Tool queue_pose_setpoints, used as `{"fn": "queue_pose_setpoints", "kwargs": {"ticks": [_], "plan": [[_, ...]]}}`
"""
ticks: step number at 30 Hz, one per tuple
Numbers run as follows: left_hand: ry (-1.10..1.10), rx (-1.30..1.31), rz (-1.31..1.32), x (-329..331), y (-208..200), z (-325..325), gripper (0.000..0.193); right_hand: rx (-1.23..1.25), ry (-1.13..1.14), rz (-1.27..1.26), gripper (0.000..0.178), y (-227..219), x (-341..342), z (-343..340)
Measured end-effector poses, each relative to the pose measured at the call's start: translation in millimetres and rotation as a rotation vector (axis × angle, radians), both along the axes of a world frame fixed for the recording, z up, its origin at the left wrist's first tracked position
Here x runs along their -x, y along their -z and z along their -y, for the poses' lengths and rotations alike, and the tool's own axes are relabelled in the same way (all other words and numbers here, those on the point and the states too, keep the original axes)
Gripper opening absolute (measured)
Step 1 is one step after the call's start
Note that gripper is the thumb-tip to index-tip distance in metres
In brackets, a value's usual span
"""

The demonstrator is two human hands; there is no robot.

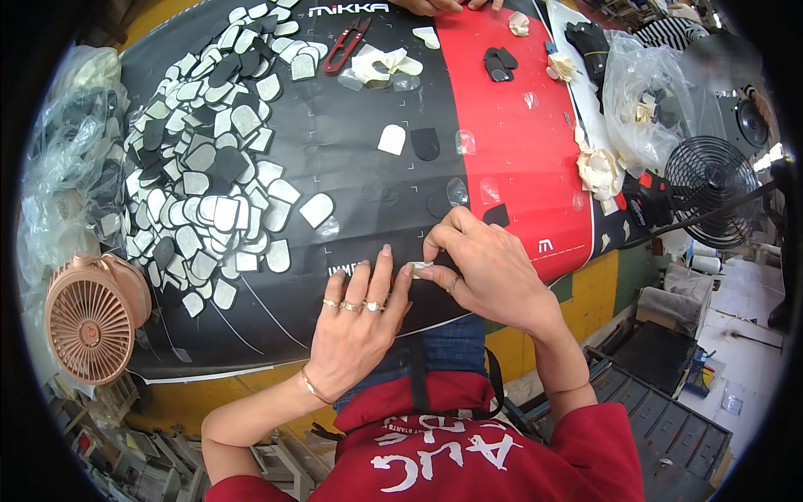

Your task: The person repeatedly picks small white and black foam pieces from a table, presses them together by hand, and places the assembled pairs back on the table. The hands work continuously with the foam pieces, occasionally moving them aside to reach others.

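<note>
Near the table's front edge, a small whitish piece [420, 266] sits between my two hands. My right hand [492, 272] pinches it, thumb and index finger together. My left hand [358, 322], with rings on several fingers, has its index fingertip against the piece's left side; the other fingers stretch forward and the thumb is hidden. Beyond my hands lie a white rounded patch [391, 140], a black rounded patch [425, 144] and another white patch [317, 210]. Clear film scraps [457, 192] and a black patch [496, 215] lie just past my right hand.
A large pile of white and black patches [201, 184] covers the left of the black-and-red mat [360, 184]. Red thread snips [346, 46] lie at the back. A pink fan [92, 322] stands left, a black fan [711, 188] right. Another person's hands [435, 7] show at the far edge.
</note>
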State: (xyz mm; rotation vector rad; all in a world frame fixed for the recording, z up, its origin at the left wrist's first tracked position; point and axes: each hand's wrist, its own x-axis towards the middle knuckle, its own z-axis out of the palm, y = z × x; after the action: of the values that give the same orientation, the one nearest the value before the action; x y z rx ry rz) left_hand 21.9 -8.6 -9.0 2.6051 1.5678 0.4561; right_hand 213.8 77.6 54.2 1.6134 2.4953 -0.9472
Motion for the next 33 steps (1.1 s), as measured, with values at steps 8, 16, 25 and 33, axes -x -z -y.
{"fn": "queue_pose_setpoints", "kwargs": {"ticks": [8,16,25,33], "plan": [[-0.007,-0.007,0.001,-0.7,1.3,0.4,0.051,0.0,-0.002,-0.05,0.022,3.0,-3.9,-1.1],[-0.002,-0.007,-0.025,-0.9,0.1,0.9,0.052,-0.018,0.119,-0.106,0.021,6.8,-2.2,1.6],[0.005,-0.02,-0.063,-2.2,-0.3,0.8,0.052,-0.042,0.202,-0.098,0.022,11.4,-0.1,4.1],[0.003,-0.014,-0.064,-2.4,-1.7,0.8,0.047,-0.36,0.373,-0.127,0.022,15.9,-6.5,26.9]]}}
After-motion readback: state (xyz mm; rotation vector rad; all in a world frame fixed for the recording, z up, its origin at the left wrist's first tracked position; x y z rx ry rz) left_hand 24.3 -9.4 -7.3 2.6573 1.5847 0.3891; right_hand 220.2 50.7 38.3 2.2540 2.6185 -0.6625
